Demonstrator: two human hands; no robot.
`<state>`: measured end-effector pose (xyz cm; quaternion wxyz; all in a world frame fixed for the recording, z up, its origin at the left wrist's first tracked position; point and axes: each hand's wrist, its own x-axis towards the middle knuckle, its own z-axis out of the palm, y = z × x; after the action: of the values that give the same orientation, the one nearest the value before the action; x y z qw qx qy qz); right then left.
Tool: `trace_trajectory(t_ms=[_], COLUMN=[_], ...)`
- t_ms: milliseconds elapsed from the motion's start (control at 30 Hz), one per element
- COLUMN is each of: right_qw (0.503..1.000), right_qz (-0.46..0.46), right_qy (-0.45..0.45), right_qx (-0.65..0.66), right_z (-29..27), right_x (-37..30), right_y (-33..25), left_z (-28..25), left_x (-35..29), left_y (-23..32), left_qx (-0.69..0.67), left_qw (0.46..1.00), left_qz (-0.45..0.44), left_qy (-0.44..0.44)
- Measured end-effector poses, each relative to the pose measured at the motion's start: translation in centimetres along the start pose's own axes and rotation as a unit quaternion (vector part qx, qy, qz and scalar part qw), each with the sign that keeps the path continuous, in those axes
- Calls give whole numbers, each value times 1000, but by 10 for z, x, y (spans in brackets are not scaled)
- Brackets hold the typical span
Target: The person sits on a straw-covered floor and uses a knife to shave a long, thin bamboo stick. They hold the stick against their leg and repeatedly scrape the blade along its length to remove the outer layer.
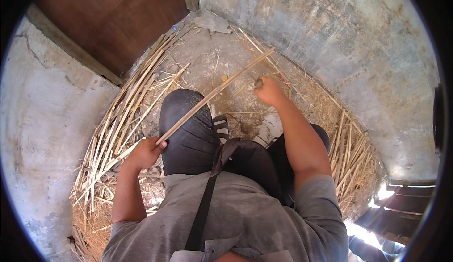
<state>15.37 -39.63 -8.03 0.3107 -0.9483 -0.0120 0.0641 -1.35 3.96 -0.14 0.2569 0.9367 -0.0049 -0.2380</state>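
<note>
A long bamboo strip (218,91) slants across my right-angled left knee, its far end up and to the right. My left hand (147,152) is closed around its near end, beside my left thigh. Past the strip's right side, my right hand (270,91) is closed in a fist around what looks like a knife (258,83). Only a short grey part shows at the fist, apart from the strip; the blade is hard to make out.
Many split bamboo strips (123,116) lie heaped along the left wall. More strips (346,144) and pale shavings (314,102) line the right wall. A brown door panel (111,16) stands at the far left, and a flat grey slab (212,22) lies in the far corner.
</note>
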Motion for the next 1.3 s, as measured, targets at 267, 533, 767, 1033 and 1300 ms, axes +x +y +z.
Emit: trace_trajectory(t_ms=[267,533,767,1033,1300], right_qw=[984,997,992,992,999], right_qz=[-129,-47,-114,-95,-21], right_qy=[-109,-40,-46,-71,-37], right_qx=[-58,-45,-39,-53,9], right_z=[12,-3,12,8,2], right_x=[-17,-27,-13,-28,-8], right_y=[-31,-44,-27,-59,-24], left_z=[-4,-4,-9,-8,-2], left_x=[3,5,5,9,2], left_y=[-1,0,-2,-7,6], left_qx=[-25,-36,-31,-55,-29], left_qw=[998,998,997,995,999], left_qz=[-25,-12,-5,-24,-13], left_qy=[-56,-55,-67,-84,-22])
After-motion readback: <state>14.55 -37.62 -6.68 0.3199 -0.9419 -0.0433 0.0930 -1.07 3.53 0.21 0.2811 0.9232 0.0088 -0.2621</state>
